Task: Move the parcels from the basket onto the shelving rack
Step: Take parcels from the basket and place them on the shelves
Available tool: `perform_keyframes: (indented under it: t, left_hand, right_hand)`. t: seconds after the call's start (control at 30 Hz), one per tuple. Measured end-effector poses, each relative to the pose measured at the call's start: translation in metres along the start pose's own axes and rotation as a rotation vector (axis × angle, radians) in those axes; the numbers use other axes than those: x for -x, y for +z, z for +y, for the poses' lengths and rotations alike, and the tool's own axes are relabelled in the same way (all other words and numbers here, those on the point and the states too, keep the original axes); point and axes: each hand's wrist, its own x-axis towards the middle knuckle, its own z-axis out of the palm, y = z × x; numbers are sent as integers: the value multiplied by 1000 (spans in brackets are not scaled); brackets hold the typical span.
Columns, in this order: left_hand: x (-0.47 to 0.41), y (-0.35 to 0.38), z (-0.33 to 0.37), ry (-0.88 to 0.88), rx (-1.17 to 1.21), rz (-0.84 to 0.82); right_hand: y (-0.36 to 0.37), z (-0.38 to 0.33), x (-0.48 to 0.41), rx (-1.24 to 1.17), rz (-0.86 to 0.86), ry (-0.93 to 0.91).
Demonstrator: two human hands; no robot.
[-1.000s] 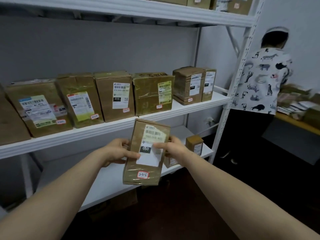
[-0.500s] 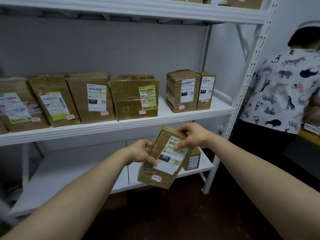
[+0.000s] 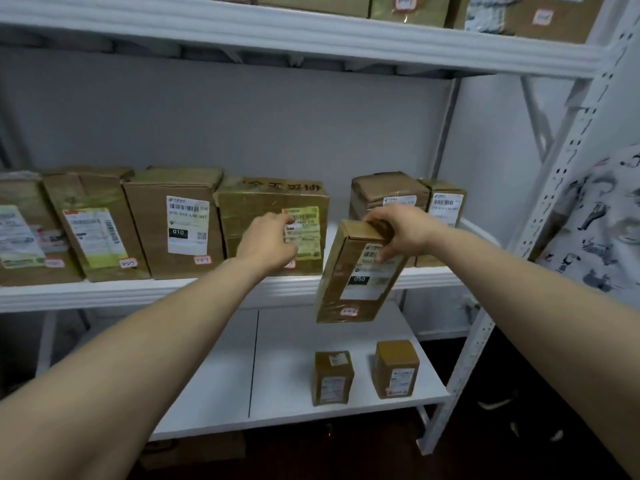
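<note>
Head view: a parcel (image 3: 360,271) hangs in the air before the front edge of the rack's middle shelf (image 3: 138,292), toward its right end. It is tilted, and its lower end dips below that edge.
Right hand (image 3: 403,233): grips the parcel's upper end, fingers curled over the top and thumb on the front label.
Left hand (image 3: 268,242): holds nothing. Its loosely bent fingertips lie on the front of a taped box (image 3: 270,188) on the middle shelf.
Parcel writing: white shipping label with a barcode, and a black tag whose white digits look like "050" but are blurred. A red-rimmed sticker near the bottom carries handwriting too small to read.
Taped box: handwritten characters on its top and a yellow-green label on the front, partly behind the left hand.
Box marked 010 (image 3: 176,220): just left of the taped box, with a white label, a black tag reading "010" and a small handwritten sticker below.
Right end of the middle shelf: two brown boxes (image 3: 384,188) (image 3: 445,202) stand side by side behind the held parcel, which covers part of their labels.
Left part of the middle shelf: more labelled boxes (image 3: 93,223), print unreadable.
Lower shelf (image 3: 214,393): two small boxes (image 3: 332,377) (image 3: 396,368) stand near its front right corner.
Top shelf (image 3: 311,32): more parcels (image 3: 405,5) with handwritten stickers.
Right edge: another person's animal-print shirt (image 3: 602,230), beyond the rack's upright.
</note>
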Motion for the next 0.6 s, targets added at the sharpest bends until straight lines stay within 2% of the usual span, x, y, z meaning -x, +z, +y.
perform_keyframes:
  t: [0.17, 0.6]
  left_hand:
    - [-54, 5, -1, 61, -227, 83]
    - [-98, 17, 3, 41, -426, -77]
  right_hand:
    - [-23, 12, -45, 89, 53, -54]
    - [-40, 40, -117, 143, -88, -216]
